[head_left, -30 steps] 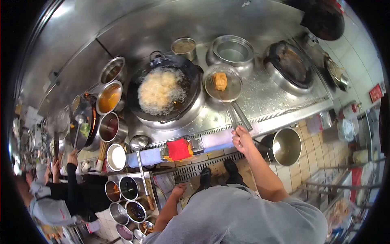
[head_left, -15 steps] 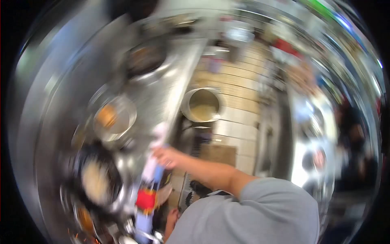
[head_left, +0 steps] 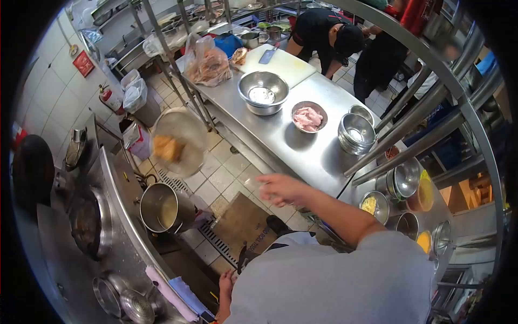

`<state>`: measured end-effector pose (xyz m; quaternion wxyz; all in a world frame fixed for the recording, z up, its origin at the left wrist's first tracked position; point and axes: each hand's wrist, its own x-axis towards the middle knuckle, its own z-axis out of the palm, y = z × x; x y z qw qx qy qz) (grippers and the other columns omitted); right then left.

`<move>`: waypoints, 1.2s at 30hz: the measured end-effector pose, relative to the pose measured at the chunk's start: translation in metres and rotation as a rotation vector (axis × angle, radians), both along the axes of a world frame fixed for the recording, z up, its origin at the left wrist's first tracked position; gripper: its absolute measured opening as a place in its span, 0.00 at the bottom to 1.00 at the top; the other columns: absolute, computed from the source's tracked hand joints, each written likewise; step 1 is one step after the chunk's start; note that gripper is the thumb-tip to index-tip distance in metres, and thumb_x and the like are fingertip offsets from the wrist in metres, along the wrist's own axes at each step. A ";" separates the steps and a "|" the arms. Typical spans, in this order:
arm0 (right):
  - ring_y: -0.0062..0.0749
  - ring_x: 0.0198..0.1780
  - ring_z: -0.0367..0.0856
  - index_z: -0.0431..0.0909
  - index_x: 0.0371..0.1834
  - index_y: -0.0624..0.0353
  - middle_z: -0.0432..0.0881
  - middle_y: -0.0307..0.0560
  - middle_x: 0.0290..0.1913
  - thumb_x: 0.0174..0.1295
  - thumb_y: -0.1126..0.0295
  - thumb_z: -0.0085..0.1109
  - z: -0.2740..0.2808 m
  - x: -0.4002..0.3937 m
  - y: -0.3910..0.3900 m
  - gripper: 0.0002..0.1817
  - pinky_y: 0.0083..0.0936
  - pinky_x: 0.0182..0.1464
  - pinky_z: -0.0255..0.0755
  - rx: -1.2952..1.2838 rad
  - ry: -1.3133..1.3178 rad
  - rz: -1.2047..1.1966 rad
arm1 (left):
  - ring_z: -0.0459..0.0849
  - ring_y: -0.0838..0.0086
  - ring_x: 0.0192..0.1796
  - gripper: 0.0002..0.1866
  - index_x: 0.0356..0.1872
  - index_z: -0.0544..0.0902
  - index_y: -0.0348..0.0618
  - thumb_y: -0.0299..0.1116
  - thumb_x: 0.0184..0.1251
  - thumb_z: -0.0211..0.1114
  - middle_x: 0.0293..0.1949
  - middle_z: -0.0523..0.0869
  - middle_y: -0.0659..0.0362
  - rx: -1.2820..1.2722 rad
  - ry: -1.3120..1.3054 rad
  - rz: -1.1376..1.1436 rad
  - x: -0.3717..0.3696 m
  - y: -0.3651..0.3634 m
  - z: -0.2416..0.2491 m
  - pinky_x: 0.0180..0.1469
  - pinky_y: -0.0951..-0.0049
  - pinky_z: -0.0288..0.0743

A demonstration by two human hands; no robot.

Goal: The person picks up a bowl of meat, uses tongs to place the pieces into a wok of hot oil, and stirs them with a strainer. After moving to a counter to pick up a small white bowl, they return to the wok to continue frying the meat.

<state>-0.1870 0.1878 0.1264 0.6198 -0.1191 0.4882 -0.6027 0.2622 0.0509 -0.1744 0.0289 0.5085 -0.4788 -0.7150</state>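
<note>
A wire-mesh skimmer point(head_left: 195, 128) carrying orange-brown fried food point(head_left: 168, 147) hangs over the tiled floor. My right hand point(head_left: 280, 190) stretches toward it with fingers curled. The skimmer's handle is too thin or blurred to make out, but the skimmer stays out ahead of this hand. Low by my body, my left hand point(head_left: 226, 282) is loosely closed beside the stove's edge. Anything inside it is hidden. Between the stove and the floor tiles stands a deep metal pot point(head_left: 159, 207) with pale liquid.
A steel table point(head_left: 253, 135) bears metal bowls point(head_left: 264, 89), a bowl of raw meat point(head_left: 308, 117), a cutting board point(head_left: 294, 62) and a bagged load point(head_left: 206, 60). On the stove counter point(head_left: 51, 243) are a wok point(head_left: 86, 224) and strainers point(head_left: 137, 306). A co-worker point(head_left: 329, 38) bends beyond the table.
My view has turned from the stove toward the steel table. The skimmer with the fried food has left the stove side and is over the floor. My right hand has swung away from the stove.
</note>
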 end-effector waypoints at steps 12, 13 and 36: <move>0.20 0.16 0.65 0.65 0.61 0.55 0.73 0.43 0.27 0.64 0.71 0.46 0.040 -0.090 0.089 0.21 0.19 0.18 0.62 0.241 0.643 -0.503 | 0.78 0.80 0.34 0.15 0.53 0.75 0.50 0.36 0.66 0.55 0.38 0.79 0.66 -0.026 -0.185 -0.256 -0.107 -0.033 0.017 0.30 0.77 0.68; 0.28 0.19 0.73 0.68 0.59 0.55 0.77 0.48 0.29 0.63 0.70 0.46 0.038 -0.094 0.085 0.19 0.26 0.21 0.69 0.432 0.854 -0.483 | 0.78 0.80 0.34 0.15 0.53 0.75 0.50 0.36 0.66 0.55 0.38 0.79 0.66 -0.024 -0.183 -0.254 -0.105 -0.030 0.021 0.30 0.77 0.68; 0.14 0.13 0.62 0.64 0.50 0.55 0.72 0.41 0.28 0.63 0.75 0.41 0.032 0.087 -0.169 0.13 0.10 0.10 0.54 -0.157 0.404 0.253 | 0.82 0.59 0.46 0.19 0.44 0.82 0.46 0.46 0.59 0.54 0.42 0.84 0.51 -0.278 -0.460 0.127 0.120 0.140 -0.069 0.50 0.63 0.73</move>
